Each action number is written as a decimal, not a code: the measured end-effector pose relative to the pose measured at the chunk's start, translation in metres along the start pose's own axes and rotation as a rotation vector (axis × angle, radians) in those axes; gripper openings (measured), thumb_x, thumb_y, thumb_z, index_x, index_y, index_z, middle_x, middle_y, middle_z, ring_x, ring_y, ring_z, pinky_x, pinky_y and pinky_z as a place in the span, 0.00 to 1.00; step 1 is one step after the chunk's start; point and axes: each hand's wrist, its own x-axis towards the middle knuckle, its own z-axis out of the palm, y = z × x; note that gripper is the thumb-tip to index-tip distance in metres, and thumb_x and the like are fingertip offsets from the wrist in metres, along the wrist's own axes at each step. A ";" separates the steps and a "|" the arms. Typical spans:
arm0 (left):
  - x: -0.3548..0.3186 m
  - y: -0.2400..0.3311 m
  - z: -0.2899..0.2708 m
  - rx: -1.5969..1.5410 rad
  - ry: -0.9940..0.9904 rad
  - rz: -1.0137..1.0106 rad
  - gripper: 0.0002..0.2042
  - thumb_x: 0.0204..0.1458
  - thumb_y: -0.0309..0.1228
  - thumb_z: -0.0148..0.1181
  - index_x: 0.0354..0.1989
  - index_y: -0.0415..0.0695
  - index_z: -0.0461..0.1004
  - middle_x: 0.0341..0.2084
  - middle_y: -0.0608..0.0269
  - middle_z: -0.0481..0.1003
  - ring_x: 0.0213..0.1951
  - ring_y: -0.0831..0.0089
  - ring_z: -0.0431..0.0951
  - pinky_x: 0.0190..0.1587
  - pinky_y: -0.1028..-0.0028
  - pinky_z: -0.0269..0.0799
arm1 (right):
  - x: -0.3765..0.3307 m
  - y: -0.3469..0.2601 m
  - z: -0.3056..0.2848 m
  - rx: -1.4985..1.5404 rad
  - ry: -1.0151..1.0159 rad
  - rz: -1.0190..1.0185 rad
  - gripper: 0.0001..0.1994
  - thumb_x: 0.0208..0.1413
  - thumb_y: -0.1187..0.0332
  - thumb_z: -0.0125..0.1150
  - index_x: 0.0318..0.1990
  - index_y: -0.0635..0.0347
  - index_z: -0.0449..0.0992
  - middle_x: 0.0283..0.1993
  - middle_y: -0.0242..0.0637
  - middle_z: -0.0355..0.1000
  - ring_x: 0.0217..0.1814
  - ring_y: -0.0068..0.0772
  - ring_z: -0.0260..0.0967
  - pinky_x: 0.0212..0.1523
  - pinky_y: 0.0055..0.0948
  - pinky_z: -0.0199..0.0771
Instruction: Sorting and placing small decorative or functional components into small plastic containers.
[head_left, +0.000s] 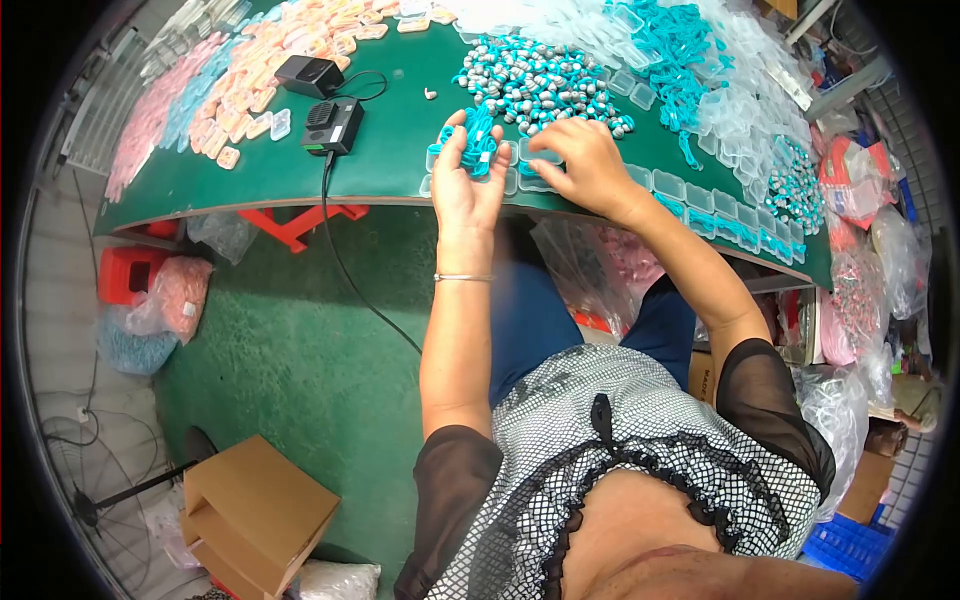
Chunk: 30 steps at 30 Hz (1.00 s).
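My left hand (466,185) is turned palm up near the table's front edge, its fingers curled around a bundle of teal cords (478,138). Just to the right, my right hand (585,165) hangs over small clear plastic cases (540,150), thumb and forefinger apart; its other fingers are partly hidden. A row of these clear cases (705,198) runs along the front edge, several with teal cord inside. Beyond my hands lies a heap of small grey-and-teal rounded pieces (540,80). A loose pile of teal cords (672,65) sits farther right.
Two black box-shaped devices (332,125) with cables stand left on the green table (400,90). Orange cases (240,100) and pink pieces (150,130) cover its far left; clear cases (740,130) heap up at right. Below are a cardboard box (262,510) and bags (180,295).
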 end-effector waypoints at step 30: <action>-0.002 0.039 -0.014 0.051 0.036 0.191 0.12 0.58 0.30 0.47 0.49 0.43 0.66 0.44 0.54 0.71 0.46 0.57 0.73 0.48 0.61 0.69 | 0.016 -0.023 0.030 -0.092 -0.039 -0.095 0.09 0.41 0.67 0.64 0.33 0.49 0.73 0.31 0.27 0.70 0.41 0.32 0.66 0.45 0.40 0.56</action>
